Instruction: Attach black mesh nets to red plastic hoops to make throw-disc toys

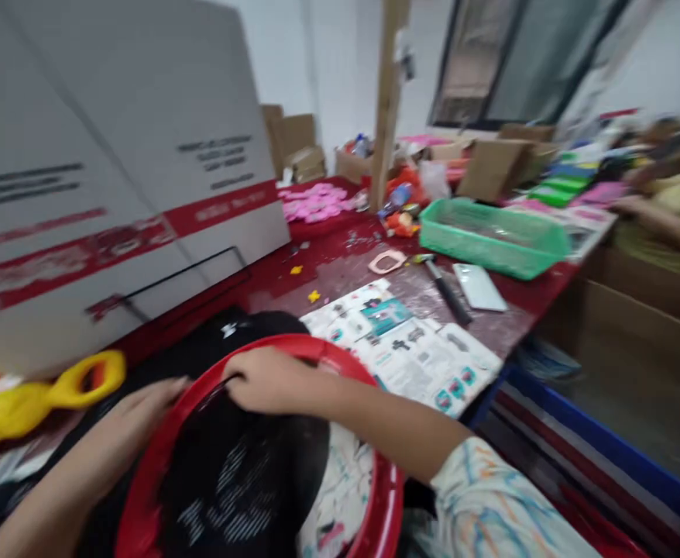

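Observation:
A large red plastic ring (387,496) stands in front of me at the bottom middle. Black sheet material with white print (241,496) fills much of its inside, and a paler printed area shows at its lower right. My right hand (270,380) reaches over the far rim, its fingers closed on the edge of the black material. At the ring's left side, my left hand (145,411) is closed against the outer rim, with its fingertips partly hidden and blurred. Beyond the ring lies more black fabric (259,325).
A large white box (212,101) stands at left, above a yellow toy-like handle (87,380). Printed sheets (415,364), a hammer (448,291), a white phone (479,287) and a green basket (491,244) lie on the red table. Another person's arm (659,221) is at right.

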Demonstrator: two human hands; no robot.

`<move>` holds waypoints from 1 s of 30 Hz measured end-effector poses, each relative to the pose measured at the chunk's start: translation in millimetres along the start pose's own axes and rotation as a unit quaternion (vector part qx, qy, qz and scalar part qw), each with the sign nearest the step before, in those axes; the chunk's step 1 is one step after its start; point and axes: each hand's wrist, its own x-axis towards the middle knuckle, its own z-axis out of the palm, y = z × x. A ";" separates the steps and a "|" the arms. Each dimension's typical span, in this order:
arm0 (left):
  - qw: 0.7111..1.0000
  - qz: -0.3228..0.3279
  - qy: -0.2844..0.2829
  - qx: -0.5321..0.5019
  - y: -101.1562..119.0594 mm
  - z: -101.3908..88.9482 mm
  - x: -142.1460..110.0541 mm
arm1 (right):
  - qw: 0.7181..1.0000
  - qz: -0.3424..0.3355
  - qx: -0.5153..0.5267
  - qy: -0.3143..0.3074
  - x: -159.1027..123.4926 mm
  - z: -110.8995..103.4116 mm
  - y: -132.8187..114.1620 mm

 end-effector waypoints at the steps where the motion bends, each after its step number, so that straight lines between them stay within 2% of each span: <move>1: 0.991 -0.062 -0.020 -0.113 -7.2 -3.2 -1.9 | 1.000 -0.002 0.018 0.006 1.6 1.9 5.0; 4: 0.979 -0.099 0.023 -0.176 -21.1 2.7 7.3 | 0.999 -0.015 0.042 -0.014 7.6 3.7 16.3; 8: 0.972 -0.075 0.038 -0.218 -29.5 16.7 19.9 | 0.999 -0.001 0.041 -0.010 12.7 3.0 20.0; 14: 0.966 -0.046 0.005 -0.254 -39.9 14.0 20.0 | 0.999 0.025 -0.024 0.007 20.3 7.0 22.1; 18: 0.963 -0.069 -0.039 -0.258 -44.7 13.8 22.5 | 0.997 0.046 -0.060 0.022 24.3 9.8 20.9; 26: 0.967 -0.082 -0.038 -0.240 -46.3 14.6 22.0 | 0.997 -0.030 -0.056 0.034 25.2 13.7 23.5; 30: 0.969 -0.091 -0.030 -0.226 -44.8 14.4 22.1 | 0.997 -0.031 -0.059 0.025 26.0 13.0 24.6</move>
